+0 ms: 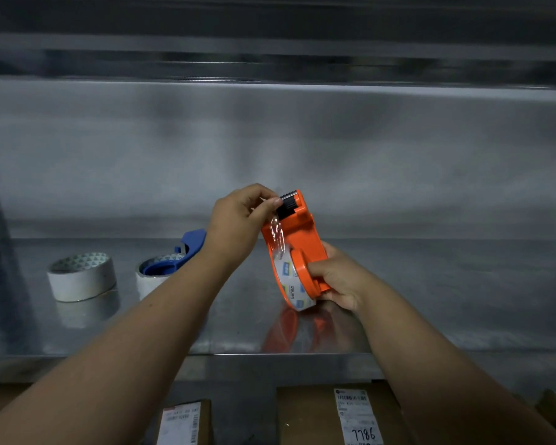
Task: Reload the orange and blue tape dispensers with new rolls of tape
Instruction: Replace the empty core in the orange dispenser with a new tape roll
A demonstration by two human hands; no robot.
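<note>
Left hand: the left hand is raised over the middle of the worktop. Its fingers pinch the free end of the clear tape strip, right beside the black cutter.
Right hand: the right hand grips the round lower end of the orange dispenser, with its fingers curled round the hub and rim.
Orange dispenser: held off the worktop above its middle, tilted, cutter end up. The new roll sits in it, and the strip runs from the roll up to the cutter.
Blue dispenser: the blue dispenser lies left of centre on a second roll. Whether it is fully seated I cannot tell.
Spare roll: the spare roll lies flat near the left edge, apart from the second roll.
Below the front edge: labelled cardboard boxes.
</note>
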